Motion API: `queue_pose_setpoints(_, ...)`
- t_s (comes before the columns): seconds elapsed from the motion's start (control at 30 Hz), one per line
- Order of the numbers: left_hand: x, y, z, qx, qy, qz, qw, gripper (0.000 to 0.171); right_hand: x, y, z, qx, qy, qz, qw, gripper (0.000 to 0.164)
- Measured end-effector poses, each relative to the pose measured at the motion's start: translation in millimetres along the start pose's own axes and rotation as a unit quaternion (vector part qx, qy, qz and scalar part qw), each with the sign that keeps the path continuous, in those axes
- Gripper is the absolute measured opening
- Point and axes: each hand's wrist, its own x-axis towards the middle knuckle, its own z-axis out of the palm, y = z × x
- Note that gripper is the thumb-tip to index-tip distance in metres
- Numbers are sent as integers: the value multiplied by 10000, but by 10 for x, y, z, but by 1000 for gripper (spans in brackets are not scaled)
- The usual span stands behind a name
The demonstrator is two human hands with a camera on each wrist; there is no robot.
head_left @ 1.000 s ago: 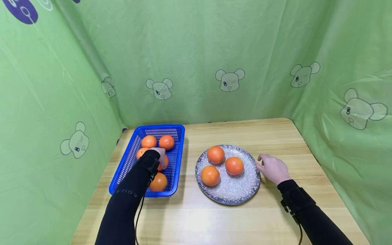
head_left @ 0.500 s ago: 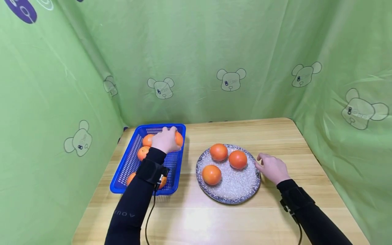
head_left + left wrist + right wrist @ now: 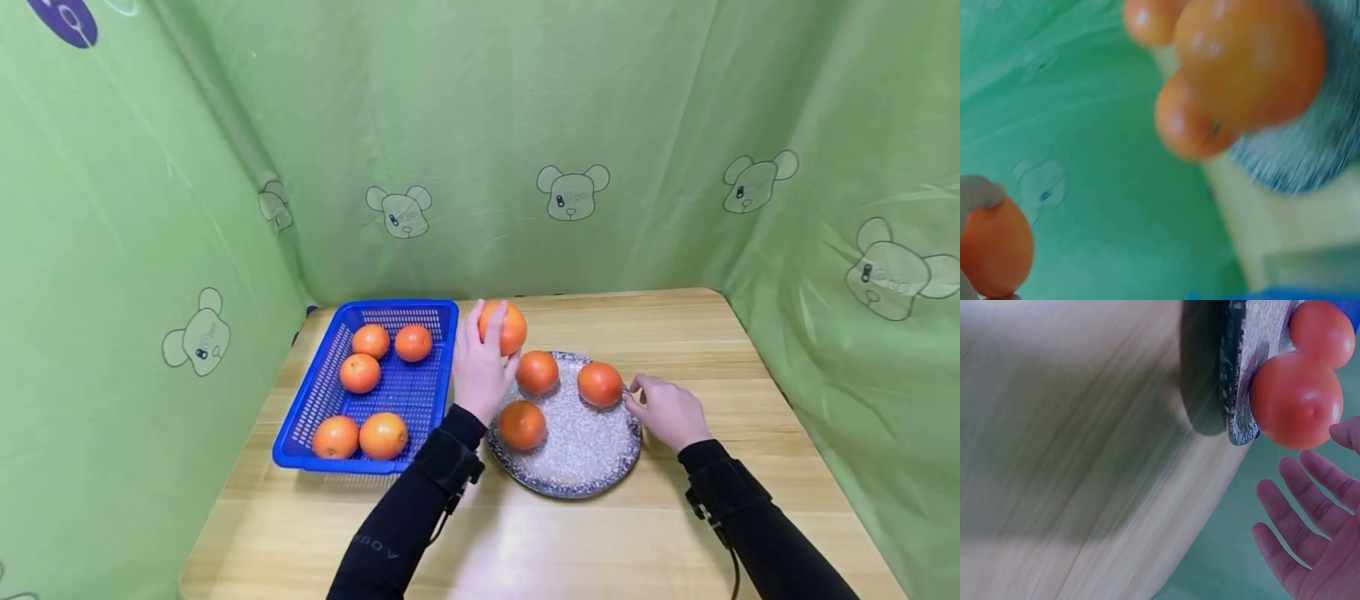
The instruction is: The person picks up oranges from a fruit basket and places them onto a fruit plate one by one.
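My left hand (image 3: 482, 364) grips an orange (image 3: 504, 327) in the air by the plate's back left edge. In the left wrist view, fingertips (image 3: 984, 190) lie against that orange. The speckled grey plate (image 3: 576, 471) bears three oranges: one at the back left (image 3: 537, 372), one at the front left (image 3: 522, 425) and one at the right (image 3: 600, 384). Beside the plate's right rim is my right hand (image 3: 670, 412), its fingers loosely bent with nothing held. Its thumb is close to the right-hand orange (image 3: 1297, 400) in the right wrist view; whether they touch, I cannot tell.
A blue plastic basket (image 3: 442, 392) stands left of the plate with several oranges (image 3: 360, 373) in it. The wooden table (image 3: 510, 550) ends at a green curtain (image 3: 480, 125) that hangs at the back and both sides.
My left hand has lifted an orange out of the basket and carried it right to the plate. The right-hand orange on the plate has shifted toward the right rim. My right hand has stayed put.
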Motion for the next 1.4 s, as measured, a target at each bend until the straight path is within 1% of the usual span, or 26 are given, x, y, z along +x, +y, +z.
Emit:
queue_pose_setpoints(0.1, -140, 72, 163, 24, -378, -198, 9991, 81, -6, 11, 4, -4, -69, 70, 10000, 25)
queue_pose_setpoints(0.17, -224, 95, 248, 63, -613, -346, 9975, 81, -9, 18, 6, -6, -84, 97, 9999, 26)
queue_pose_setpoints(0.23, -302, 102, 319, 40, -779, -525, 9956, 79, -16, 24, 4, 3, -111, 121, 9999, 25)
queue_pose_setpoints(0.4, -471, 84, 448, -50, -1087, -984, 9892, 79, -36, 53, 7, 98, -137, 136, 9998, 22)
queue_pose_setpoints(0.57, -579, 64, 519, 111, -1306, -1213, 9839, 81, -26, 70, 27, 82, -90, 83, 9999, 23)
queue_pose_setpoints(0.8, -645, 87, 587, 219, -1456, -1414, 9789, 80, -19, 82, 48, 44, 2, 35, 10000, 22)
queue_pose_setpoints(0.97, -664, 92, 613, 168, -1760, -1623, 9708, 78, -27, 63, 47, 41, -12, 56, 10000, 22)
queue_pose_setpoints(1.17, -642, 76, 643, 85, -2234, -1938, 9552, 75, -32, 57, 36, 19, -22, 66, 10000, 23)
queue_pose_setpoints(1.33, -606, 79, 648, 66, -2645, -2159, 9399, 72, -39, 70, 42, -12, 8, 38, 10000, 23)
queue_pose_setpoints(1.4, -591, 79, 648, 104, -2850, -2251, 9317, 71, -41, 71, 43, -20, 27, 30, 10000, 23)
